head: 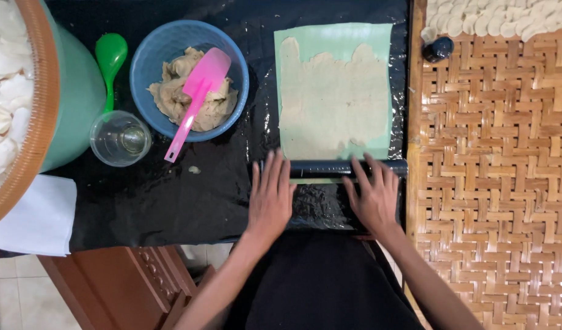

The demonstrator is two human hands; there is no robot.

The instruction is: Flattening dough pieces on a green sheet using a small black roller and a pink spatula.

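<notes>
A black rolling pin (321, 168) lies crosswise at the near edge of a pale green sheet (333, 38) covered with a thin layer of beige dough (333, 104). My left hand (270, 197) rests flat with its fingertips on the pin's left part. My right hand (372, 194) lies flat with its fingertips on the pin's right part. Both hands have their fingers spread and grip nothing. The sheet lies on a shiny black plastic cover (171, 195).
A blue bowl (153, 55) holds dough and a pink spatula (195, 98). Beside it are a clear glass (120, 138), a green spoon (110, 58) and a green tub (73, 91). A woven bamboo tray (495, 183) at right carries white dough discs (495, 18). White cloth (36, 220) lies left.
</notes>
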